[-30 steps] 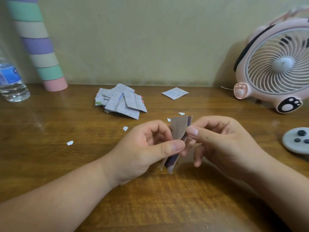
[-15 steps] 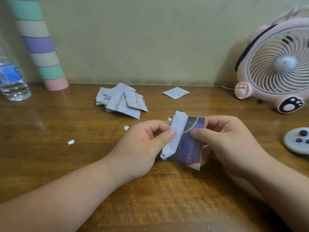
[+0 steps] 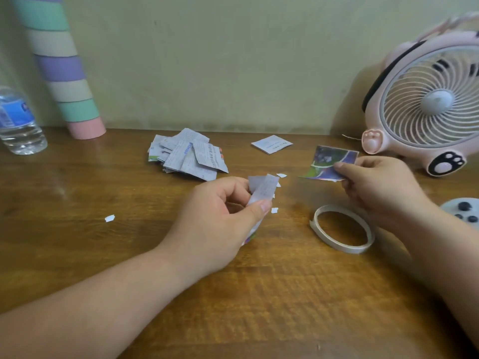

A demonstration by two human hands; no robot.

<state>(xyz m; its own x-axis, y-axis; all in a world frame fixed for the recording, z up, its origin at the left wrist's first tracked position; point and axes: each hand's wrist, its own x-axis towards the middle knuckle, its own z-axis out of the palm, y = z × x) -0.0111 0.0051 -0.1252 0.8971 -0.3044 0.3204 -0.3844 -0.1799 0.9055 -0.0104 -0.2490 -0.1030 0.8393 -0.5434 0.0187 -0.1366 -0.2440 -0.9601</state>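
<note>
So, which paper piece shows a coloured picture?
The card pinched in the right hand, purple and green. The strip in the left hand, the pile and the lone piece near the wall show pale printed sides.

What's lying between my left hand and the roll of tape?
Head view: one small paper scrap on otherwise bare table, between left hand and tape roll.

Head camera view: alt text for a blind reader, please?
A person's left hand pinches a pale paper slip and the right hand holds a colourful paper piece over a wooden table. A tape ring lies beside them; a paper pile and pink fan stand behind.
</note>
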